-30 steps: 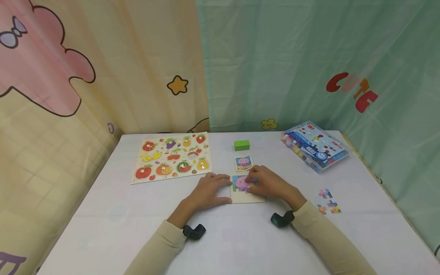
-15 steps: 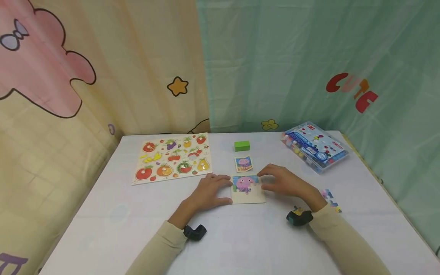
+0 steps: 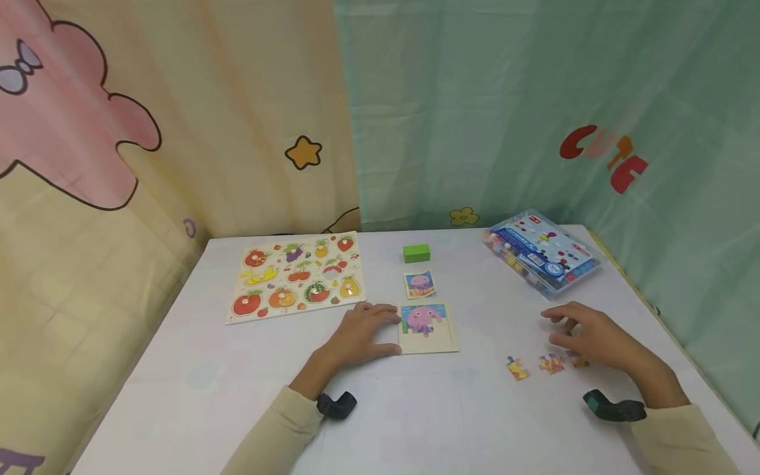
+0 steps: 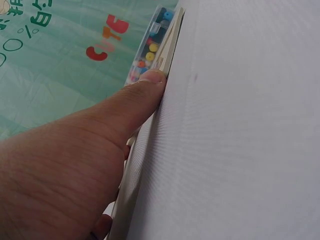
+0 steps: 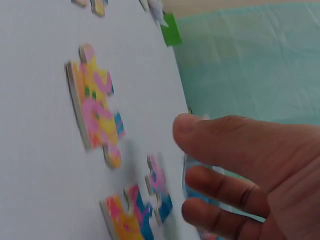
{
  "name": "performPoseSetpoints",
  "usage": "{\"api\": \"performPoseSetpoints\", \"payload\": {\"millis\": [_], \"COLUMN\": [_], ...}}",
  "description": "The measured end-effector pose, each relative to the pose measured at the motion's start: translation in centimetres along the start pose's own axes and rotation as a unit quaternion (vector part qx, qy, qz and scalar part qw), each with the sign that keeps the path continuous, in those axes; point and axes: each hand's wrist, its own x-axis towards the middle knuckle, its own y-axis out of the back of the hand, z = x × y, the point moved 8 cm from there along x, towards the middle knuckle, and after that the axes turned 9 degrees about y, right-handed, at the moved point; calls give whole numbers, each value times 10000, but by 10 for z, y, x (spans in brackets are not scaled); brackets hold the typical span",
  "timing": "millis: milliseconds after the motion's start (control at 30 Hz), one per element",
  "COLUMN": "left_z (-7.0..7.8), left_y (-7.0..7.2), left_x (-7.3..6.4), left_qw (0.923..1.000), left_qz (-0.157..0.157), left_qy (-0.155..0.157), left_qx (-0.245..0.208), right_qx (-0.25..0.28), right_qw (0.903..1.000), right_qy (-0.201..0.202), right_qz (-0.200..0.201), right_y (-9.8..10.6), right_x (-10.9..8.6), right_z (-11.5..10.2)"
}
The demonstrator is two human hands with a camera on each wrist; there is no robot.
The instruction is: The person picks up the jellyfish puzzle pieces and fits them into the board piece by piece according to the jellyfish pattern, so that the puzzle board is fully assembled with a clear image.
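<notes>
A small puzzle board (image 3: pixel 442 342) lies on the white table, its upper part filled with a pink octopus picture and its lower right bare. Along its left edge rests my left hand (image 3: pixel 358 334), thumb and fingertips touching the side; in the left wrist view the thumb (image 4: pixel 142 95) lies against that edge. My right hand (image 3: pixel 600 338) hovers at the right over loose puzzle pieces, fingers loosely bent and holding nothing. Below it I see a yellow-and-pink piece (image 3: pixel 552 363), a yellow piece (image 3: pixel 517 368) farther left, and others partly hidden by the hand. The right wrist view shows the pieces (image 5: pixel 95 107) apart from my fingers.
A small octopus picture card (image 3: pixel 419 284) lies just behind the board, with a green block (image 3: pixel 417 253) beyond it. A fruit puzzle board (image 3: pixel 299 277) is at the back left. At the back right sits a clear box of beads (image 3: pixel 543 254). Curtains hang behind the table.
My right hand has left the puzzle board, where it was pressing on the octopus picture, and moved right to the loose pieces. My left hand stays at the board's left edge.
</notes>
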Motion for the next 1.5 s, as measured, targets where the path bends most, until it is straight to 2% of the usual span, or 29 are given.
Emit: {"api": "performPoseSetpoints", "payload": {"millis": [167, 233, 367, 467, 733, 967, 1133, 1500], "left_z": [-1, -3, -3, -3, -2, -1, 0, -2], "left_y": [1, -1, -3, -4, -5, -4, -4, -5], "left_x": [-2, -2, -1, 0, 1, 0, -1, 0], "left_qw": [10000, 10000, 10000, 10000, 10000, 10000, 10000, 10000], "left_qz": [53, 43, 27, 45, -13, -3, 22, 63], "left_qy": [38, 33, -8, -47, 41, 37, -5, -22], "left_qx": [11, 46, 14, -21, 42, 37, 42, -1], "right_qx": [-92, -125, -120, -128, -102, -318, -318, -286], "right_qw": [9996, 9996, 9988, 9980, 9981, 9963, 9965, 9976], "right_qy": [-256, -200, 69, 104, -290, -238, -396, -168], "right_qz": [30, 134, 469, 604, 527, 763, 667, 603], "right_y": [2, 0, -1, -1, -4, -3, -4, -2], "right_x": [-16, -19, -22, -24, -23, -20, -22, -22], "right_z": [32, 37, 37, 37, 42, 42, 47, 49]}}
